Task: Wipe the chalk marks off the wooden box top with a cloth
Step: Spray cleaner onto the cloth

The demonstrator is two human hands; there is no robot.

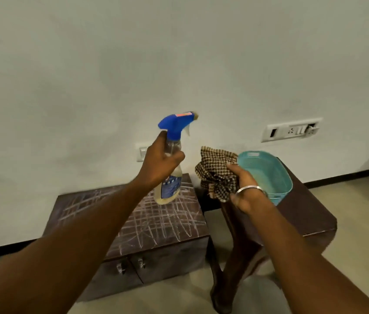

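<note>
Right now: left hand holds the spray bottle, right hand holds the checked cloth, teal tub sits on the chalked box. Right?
No. The head view shows the teal tub on the dark table beside the chalked box, not on it. The left hand does hold the spray bottle, the right hand the checked cloth.

**Legible text in the scene: none.**
The blue-and-white label [170, 189] on the clear plastic spray bottle [174, 146] is too blurred to read. The pink sticker [183, 114] on its blue trigger head [171, 126] shows no legible characters. The white chalk marks [167, 223] on the dark wooden box top [70, 200] form crossed lines, not letters.
</note>
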